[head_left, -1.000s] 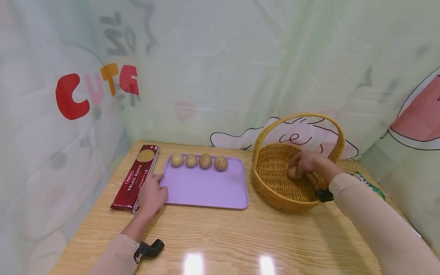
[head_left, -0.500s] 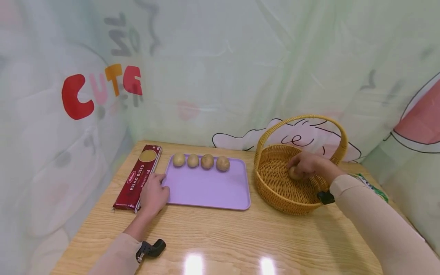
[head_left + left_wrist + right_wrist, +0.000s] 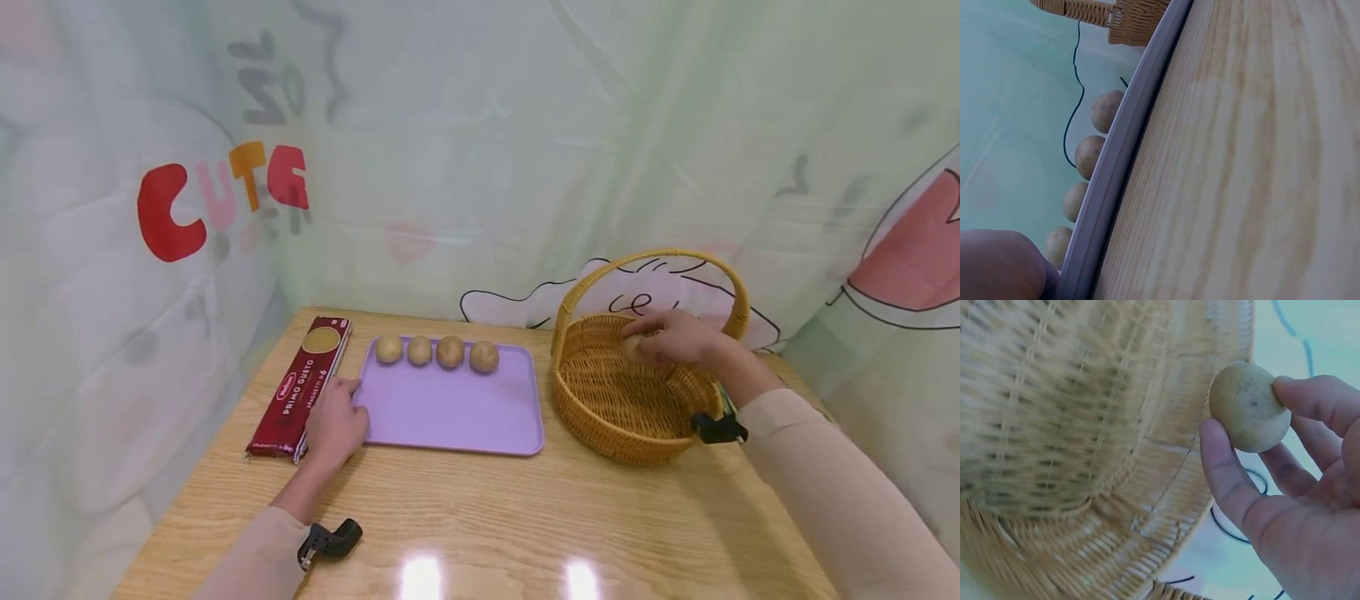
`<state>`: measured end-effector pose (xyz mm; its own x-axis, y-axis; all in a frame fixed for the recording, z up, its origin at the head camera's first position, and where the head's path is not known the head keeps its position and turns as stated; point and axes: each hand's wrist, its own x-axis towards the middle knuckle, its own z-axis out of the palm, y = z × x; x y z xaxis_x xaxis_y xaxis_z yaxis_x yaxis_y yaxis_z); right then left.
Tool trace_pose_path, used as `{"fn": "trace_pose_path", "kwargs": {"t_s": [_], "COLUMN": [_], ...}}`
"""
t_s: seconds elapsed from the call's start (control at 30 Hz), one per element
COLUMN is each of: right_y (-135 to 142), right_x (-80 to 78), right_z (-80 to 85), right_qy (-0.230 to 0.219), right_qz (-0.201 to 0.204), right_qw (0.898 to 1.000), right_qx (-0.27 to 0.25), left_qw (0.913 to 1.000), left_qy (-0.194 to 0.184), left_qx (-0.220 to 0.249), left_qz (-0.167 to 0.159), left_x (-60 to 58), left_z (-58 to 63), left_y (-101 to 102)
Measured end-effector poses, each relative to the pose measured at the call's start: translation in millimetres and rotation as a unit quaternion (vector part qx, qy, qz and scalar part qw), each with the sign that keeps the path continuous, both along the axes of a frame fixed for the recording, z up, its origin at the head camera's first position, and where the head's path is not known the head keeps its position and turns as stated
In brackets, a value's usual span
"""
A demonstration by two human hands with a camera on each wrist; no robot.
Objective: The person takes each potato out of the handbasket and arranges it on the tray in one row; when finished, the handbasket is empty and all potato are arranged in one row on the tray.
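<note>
My right hand (image 3: 667, 337) pinches a potato (image 3: 1250, 406) between thumb and fingertips, just inside the wicker basket (image 3: 600, 433). In the right wrist view the potato shows pale tan with dark specks, raised near the basket's rim. My left hand (image 3: 336, 421) holds the left edge of the purple tray (image 3: 450, 408), thumb and forefinger at its rim; the other fingers are hidden. In the left wrist view, part of that hand shows at the lower left by the rim. Several potatoes (image 3: 450, 352) stand in a row along the tray's back edge.
A dark red spaghetti pack (image 3: 300, 392) lies left of the tray, close beside my left hand. The basket's tall handle (image 3: 652, 256) arches over it. A green packet (image 3: 726, 402) is mostly hidden behind the basket and right arm. A printed curtain (image 3: 450, 167) hangs behind the table.
My right hand has lifted the potato up from the basket's floor towards its back rim. The left hand, the tray and the row of potatoes have stayed in place.
</note>
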<state>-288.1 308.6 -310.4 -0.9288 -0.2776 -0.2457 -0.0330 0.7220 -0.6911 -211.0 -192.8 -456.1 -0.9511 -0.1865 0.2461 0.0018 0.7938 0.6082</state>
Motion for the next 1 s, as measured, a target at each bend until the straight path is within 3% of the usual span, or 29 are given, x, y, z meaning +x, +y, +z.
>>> {"fn": "trace_pose_path", "kwargs": {"t_s": [0.2,0.43,0.8,1.0], "right_y": [-9.6,-22.3,-44.8,-56.3], "right_x": [23.2,47.1,79.6,94.2], "right_z": [-0.4,-9.1,-19.8,-25.1], "right_qy": [0.034,0.062,0.067,0.083], "right_qz": [0.0,0.009,-0.033,-0.019], "right_qw": [0.999,0.99,0.984,0.974], "right_qx": [-0.041,-0.129,-0.163,-0.208], "left_qw": [0.9999,0.9989,0.9973,0.9967], "left_qy": [-0.007,-0.024,-0.033,-0.028], "left_qx": [-0.016,-0.038,-0.062,-0.073], "left_qz": [-0.001,0.01,0.02,0.023], "left_x": [2.5,8.0,17.4,20.2], "left_z": [4.8,7.5,8.6,9.9], "left_y": [1.0,1.7,1.2,0.5]}}
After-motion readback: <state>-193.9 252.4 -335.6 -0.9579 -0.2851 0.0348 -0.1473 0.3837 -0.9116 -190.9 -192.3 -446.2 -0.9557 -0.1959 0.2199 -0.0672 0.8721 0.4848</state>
